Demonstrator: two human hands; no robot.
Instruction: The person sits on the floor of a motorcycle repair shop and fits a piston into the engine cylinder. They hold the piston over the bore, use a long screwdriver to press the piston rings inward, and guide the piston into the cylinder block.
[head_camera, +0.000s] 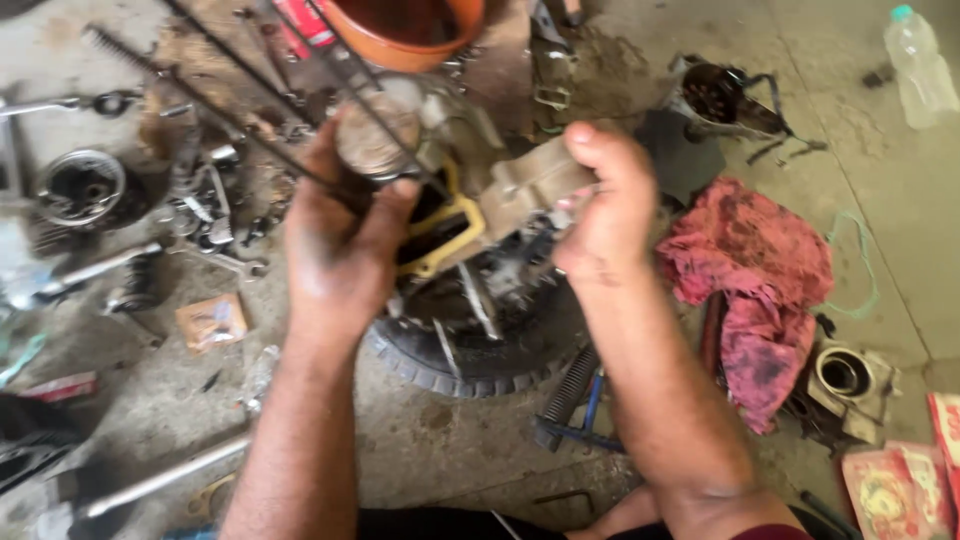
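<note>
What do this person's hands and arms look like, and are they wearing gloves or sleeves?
No gloves: the left hand and right hand are bare and smudged with dark grease. Both forearms are uncovered and hairy. A dark red sleeve edge shows at the bottom of the picture by the right arm. No watch or rings show.

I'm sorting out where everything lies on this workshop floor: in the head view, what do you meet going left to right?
Round metal hub → small orange packet → left hand on the piston → right hand holding the tan engine part → red rag → plastic bottle.
</note>
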